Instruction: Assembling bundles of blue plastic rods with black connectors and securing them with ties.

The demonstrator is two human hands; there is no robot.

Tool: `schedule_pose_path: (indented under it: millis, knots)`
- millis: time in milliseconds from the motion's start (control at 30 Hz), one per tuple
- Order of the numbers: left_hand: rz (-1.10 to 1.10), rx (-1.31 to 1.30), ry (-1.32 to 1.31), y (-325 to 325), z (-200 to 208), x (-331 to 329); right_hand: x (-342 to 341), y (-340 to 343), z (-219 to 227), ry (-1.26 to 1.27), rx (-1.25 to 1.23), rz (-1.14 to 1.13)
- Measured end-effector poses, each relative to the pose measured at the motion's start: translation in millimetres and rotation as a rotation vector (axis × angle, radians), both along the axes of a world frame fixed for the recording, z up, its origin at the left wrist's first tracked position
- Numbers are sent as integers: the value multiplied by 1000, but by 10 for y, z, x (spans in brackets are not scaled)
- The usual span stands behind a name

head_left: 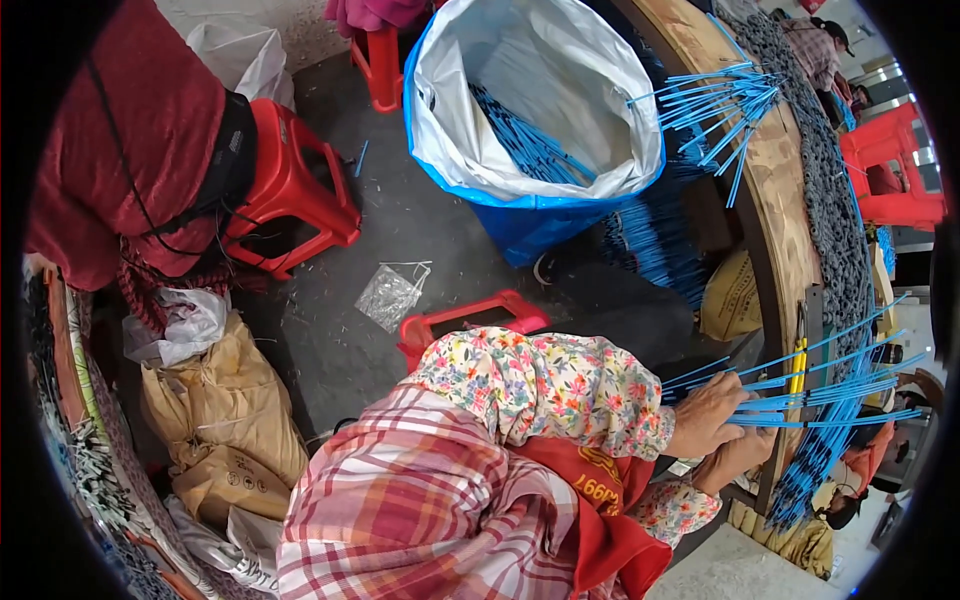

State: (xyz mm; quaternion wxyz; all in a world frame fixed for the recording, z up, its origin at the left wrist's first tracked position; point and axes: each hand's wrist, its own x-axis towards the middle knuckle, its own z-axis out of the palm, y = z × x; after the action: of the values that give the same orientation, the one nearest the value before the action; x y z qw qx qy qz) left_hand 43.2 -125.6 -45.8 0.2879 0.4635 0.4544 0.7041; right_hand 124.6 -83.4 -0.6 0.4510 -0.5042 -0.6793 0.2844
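My arms, in flowered sleeves, reach to the right toward the workbench. My left hand (706,413) is closed around a spread bundle of thin blue wires (815,403), whose long ends fan out to the right across the bench edge. My right hand (738,463) is just below it, with curled fingers close under the same wires. What lies between those fingers is hidden. A thick heap of blue wires with dark ends (815,470) hangs beside the hands. A yellow-handled tool (798,368) is at the bench edge, close to the wires.
A blue bag with a white lining (520,215) stands open on the floor, holding more blue wires. Another blue bunch (735,100) lies on the curved wooden bench (770,190). A person in red (140,130) is by a red stool (290,190) at left. Brown sacks (230,400) lie below.
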Motion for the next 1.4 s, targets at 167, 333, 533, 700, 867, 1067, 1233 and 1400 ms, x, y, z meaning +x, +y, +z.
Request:
schedule_pose_path:
  millis: [167, 333, 533, 700, 867, 1067, 1233, 1400]
  knots:
    - [21, 45, -51, 15, 38, 0, 67, 42, 3, -82, 56, -23]
    - [-20, 53, -65, 79, 4, 94, 141, 31, 4, -274, 198, -24]
    - [29, -53, 6, 226, 186, 242, 80, 57, 168, -5, 32, 8]
    - [283, -26, -25, 436, 154, 370, 118, -74, 138, 291, 13, 57]
    - [57, -90, -23, 430, -40, 26, -103, -167, 45, 282, -18, 67]
    - [-219, -73, -219, 541, -150, -229, -63, -137, 156, 344, -50, 181]
    - [-279, -220, -117, 573, -177, -361, 301, -108, 159, 10, 49, 179]
    - [-378, -187, 89, 575, -96, -353, 503, 112, 24, 31, -9, 106]
